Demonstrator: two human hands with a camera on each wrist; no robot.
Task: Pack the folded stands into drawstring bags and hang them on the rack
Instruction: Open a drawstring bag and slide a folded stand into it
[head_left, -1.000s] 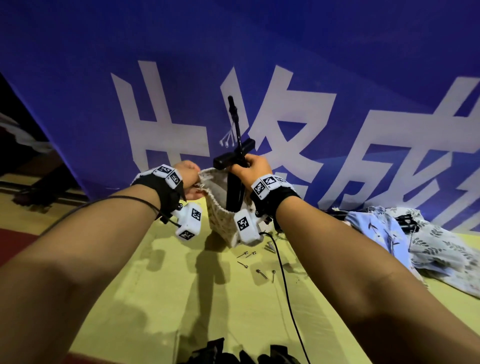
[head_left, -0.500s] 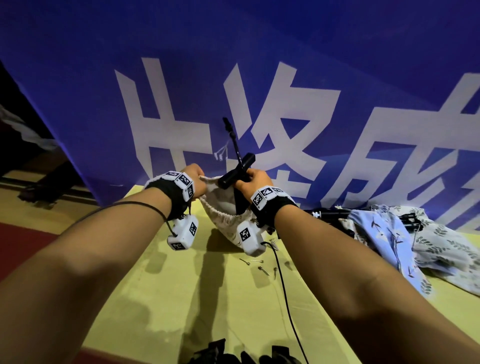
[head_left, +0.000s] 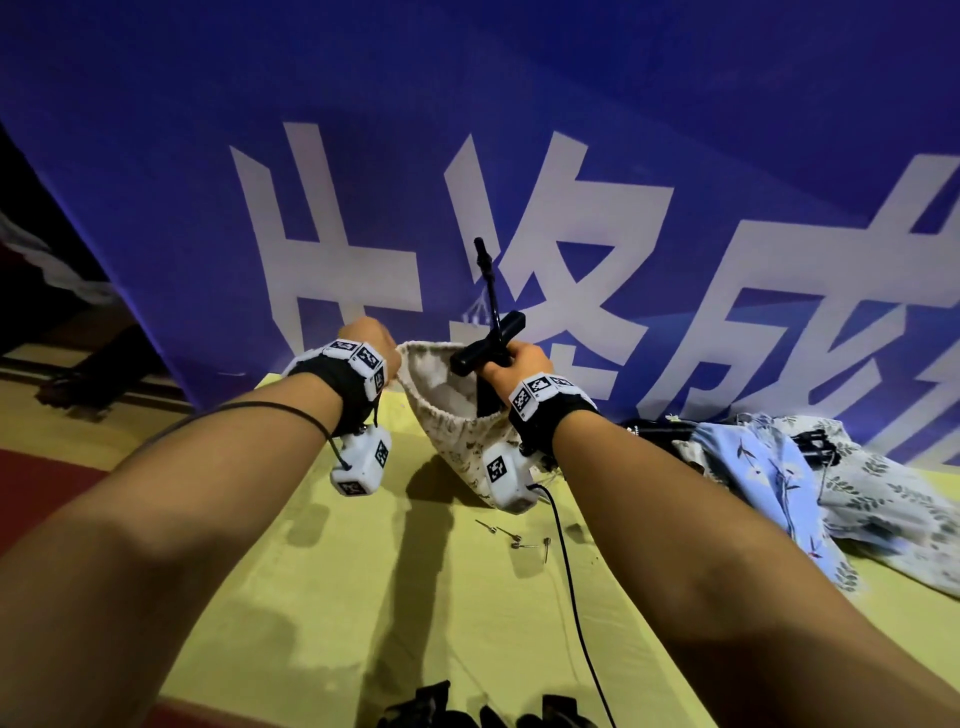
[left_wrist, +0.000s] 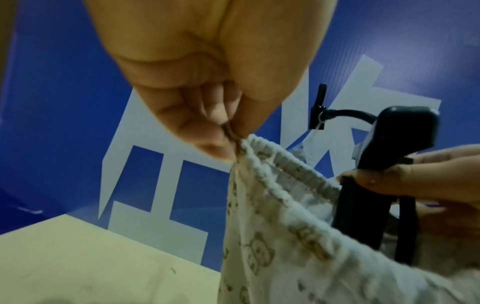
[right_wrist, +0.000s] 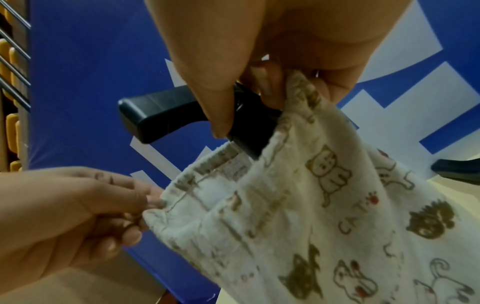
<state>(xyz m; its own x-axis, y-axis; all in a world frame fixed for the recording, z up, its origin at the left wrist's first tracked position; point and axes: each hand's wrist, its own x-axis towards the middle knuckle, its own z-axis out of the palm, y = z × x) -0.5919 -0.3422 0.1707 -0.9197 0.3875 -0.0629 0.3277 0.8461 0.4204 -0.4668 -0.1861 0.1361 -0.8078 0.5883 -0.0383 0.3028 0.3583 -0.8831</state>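
A cream drawstring bag printed with cats hangs open above the yellow table. My left hand pinches the left end of the bag's rim and its cord. My right hand grips the black folded stand together with the right side of the rim. The stand's lower part sits inside the bag; its crossbar and thin clip-tipped arm stick out above. The left hand also shows in the right wrist view.
A blue banner with white characters stands right behind the bag. Patterned bags with black stands under them lie at the right. Small metal pins lie on the table below the bag. Black items sit at the near edge.
The stand has sunk deeper into the bag, so less of it shows above the rim. Both hands and the bag moved slightly away from me, towards the banner.
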